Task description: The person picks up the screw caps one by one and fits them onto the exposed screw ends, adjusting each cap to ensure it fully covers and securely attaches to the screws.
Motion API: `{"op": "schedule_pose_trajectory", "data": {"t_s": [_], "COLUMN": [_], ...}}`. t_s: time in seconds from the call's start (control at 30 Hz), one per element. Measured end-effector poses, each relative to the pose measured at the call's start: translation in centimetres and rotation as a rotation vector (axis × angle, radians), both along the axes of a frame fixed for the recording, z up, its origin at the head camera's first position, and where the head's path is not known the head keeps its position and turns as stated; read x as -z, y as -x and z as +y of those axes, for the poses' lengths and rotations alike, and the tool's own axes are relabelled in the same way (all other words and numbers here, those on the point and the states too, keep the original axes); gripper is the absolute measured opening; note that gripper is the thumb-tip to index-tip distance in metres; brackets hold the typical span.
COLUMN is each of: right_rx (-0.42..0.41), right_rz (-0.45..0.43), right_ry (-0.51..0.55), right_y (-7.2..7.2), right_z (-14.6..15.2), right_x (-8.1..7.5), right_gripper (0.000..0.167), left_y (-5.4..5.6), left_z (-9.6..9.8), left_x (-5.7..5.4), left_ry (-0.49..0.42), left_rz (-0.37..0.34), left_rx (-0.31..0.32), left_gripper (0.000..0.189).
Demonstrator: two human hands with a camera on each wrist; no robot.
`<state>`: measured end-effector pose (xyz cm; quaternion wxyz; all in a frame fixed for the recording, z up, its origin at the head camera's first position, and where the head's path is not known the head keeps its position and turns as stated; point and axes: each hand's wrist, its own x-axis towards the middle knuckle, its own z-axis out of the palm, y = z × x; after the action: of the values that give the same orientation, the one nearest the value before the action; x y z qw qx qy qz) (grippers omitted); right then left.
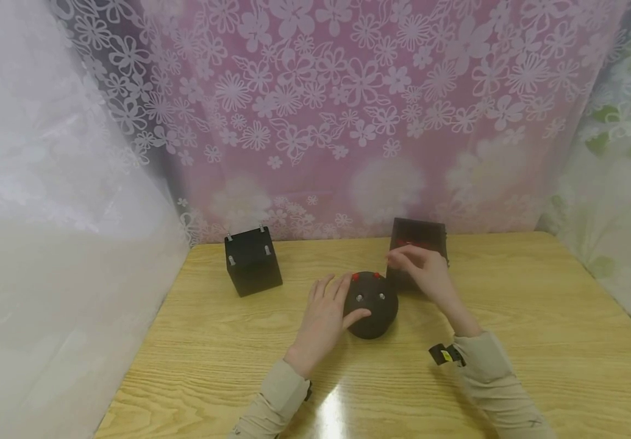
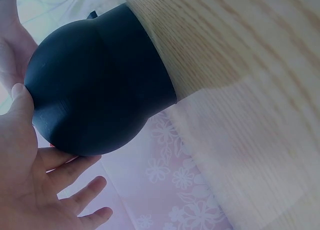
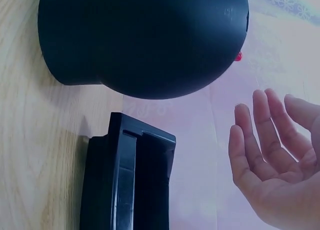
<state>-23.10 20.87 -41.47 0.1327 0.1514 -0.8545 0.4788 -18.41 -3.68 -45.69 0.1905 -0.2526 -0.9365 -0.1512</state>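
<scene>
My left hand (image 1: 322,317) grips the side of a black rounded object (image 1: 372,320), its thumb and fingers spread around the dome. In the left wrist view the dome (image 2: 85,85) bulges above a narrower cylindrical base. Two red studs (image 1: 355,277) and two silver studs (image 1: 382,296) show on its top. My right hand (image 1: 427,272) hovers by a black open box (image 1: 418,225), fingers loosely bent. In the right wrist view a gap separates thumb from index finger, and no held thing shows. A reddish spot at the fingertips in the head view is too small to identify.
A black cube-shaped box (image 1: 255,277) with several silver studs standing on top is at the back left. Something red (image 1: 414,243) lies inside the open box. The wooden table (image 1: 211,366) meets a pink flowered curtain (image 1: 320,122) at the back.
</scene>
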Motion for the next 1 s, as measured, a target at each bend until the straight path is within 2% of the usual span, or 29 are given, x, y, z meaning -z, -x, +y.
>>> {"op": "schedule_pose_trajectory", "data": {"t_s": [0.17,0.47,0.77,1.0], "right_rx": [-0.013,0.032,0.125,0.179], "right_rz": [0.049,0.091,0.102,0.082], "right_ry": [0.068,0.129,0.025,-0.065], "right_y": [0.4,0.5,2.4,4.5], "right_z": [0.5,1.5,2.9,3.7], "right_x": [0.0,-0.6,-1.4,-2.3], "right_gripper": [0.024,0.023,0.029,0.032], "left_y": [0.0,0.1,0.0,0.0], "left_z": [0.0,0.1,0.0,0.0], "left_x": [-0.1,0.0,0.2,0.1], "left_ry": [-0.001,-0.001,0.010,0.012], "left_rz": [-0.002,0.007,0.049,0.027], "left_rx": [0.005,0.009,0.006,0.002], "left_gripper": [0.081,0.081,0.081,0.081]}}
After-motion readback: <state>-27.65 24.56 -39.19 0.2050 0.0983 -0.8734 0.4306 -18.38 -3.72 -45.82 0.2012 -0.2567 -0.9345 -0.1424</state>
